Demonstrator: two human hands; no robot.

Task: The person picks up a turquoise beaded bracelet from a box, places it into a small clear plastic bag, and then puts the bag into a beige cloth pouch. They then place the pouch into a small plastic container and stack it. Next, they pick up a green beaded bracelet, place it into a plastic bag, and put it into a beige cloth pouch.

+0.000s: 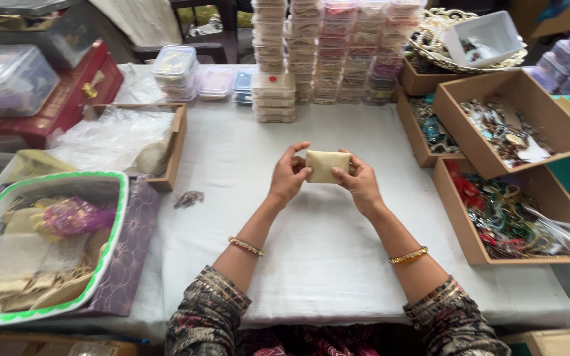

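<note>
Right now you hold a small beige pouch between both hands above the middle of the white-covered table. Your left hand pinches its left end, fingers curled shut on the fabric with the thumb in front; your right hand grips the right end the same way. A gold bangle sits on your left wrist, another on your right. Toward the far edge stand stacks of small clear boxes. Along the right edge lie brown cardboard trays of jewellery. At the left edge a green-rimmed tray holds more beige pouches, and a small dark trinket lies on the cloth just beside it.
</note>
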